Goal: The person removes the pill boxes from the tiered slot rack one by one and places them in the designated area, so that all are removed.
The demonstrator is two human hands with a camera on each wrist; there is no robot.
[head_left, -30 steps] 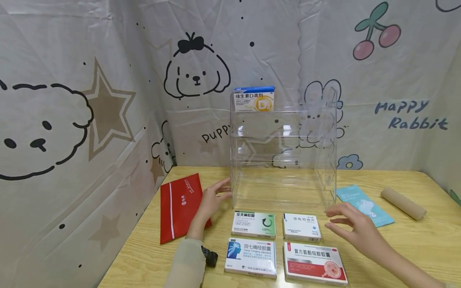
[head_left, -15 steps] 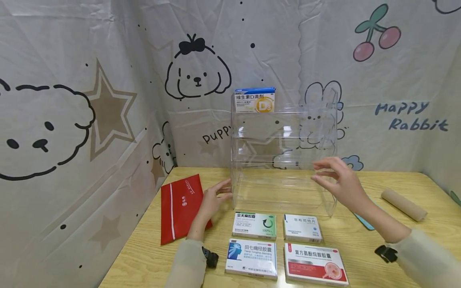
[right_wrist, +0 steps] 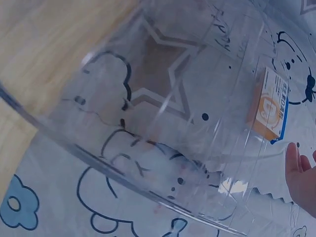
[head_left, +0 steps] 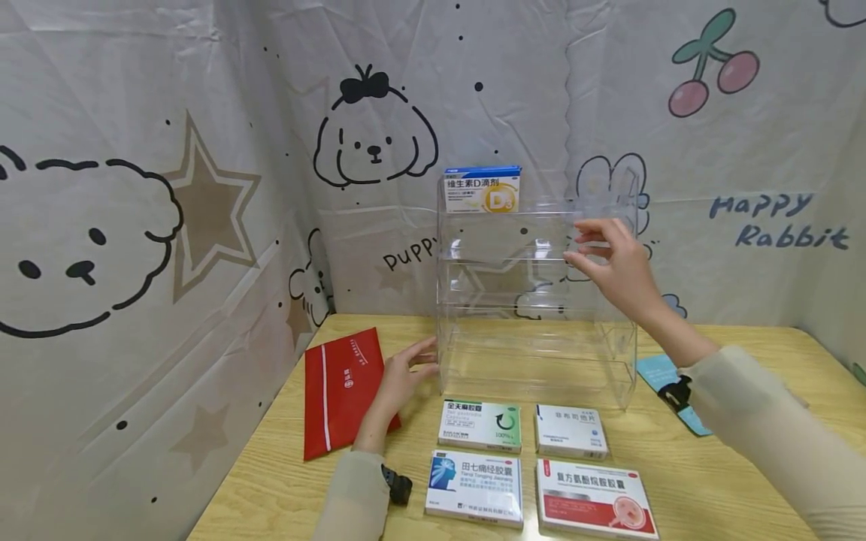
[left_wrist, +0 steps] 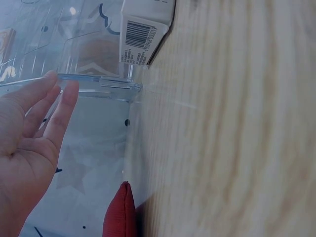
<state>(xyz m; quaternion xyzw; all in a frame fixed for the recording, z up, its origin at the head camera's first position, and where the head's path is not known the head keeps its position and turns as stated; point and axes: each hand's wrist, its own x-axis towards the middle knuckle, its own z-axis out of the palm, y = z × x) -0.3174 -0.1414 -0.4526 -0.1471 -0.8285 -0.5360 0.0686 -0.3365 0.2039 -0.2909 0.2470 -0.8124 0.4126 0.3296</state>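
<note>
A clear stepped acrylic rack (head_left: pixel 528 306) stands on the table. On its top tier, at the left, sits a vitamin D drops box (head_left: pixel 482 190). Fingers of my left hand (head_left: pixel 402 376) touch the rack's left side panel, held fairly straight. My right hand (head_left: pixel 612 263) is raised before the rack's right half, fingers loosely bent and holding nothing. Four-sided medicine boxes lie in front of the rack: a green-and-white one (head_left: pixel 480 425), a small white one (head_left: pixel 571 431), a blue-and-white one (head_left: pixel 473 487) and a red-and-white one (head_left: pixel 595 498).
A red pouch (head_left: pixel 341 394) lies left of the rack. To the right, a light-blue packet (head_left: pixel 652 368) is partly covered by my right forearm, which also hides most of the brown roll. A patterned cloth (head_left: pixel 514 98) hangs behind the table.
My right hand has risen from beside the small white box to the upper right part of the rack, moving slightly left. My left hand stays at the rack's side.
</note>
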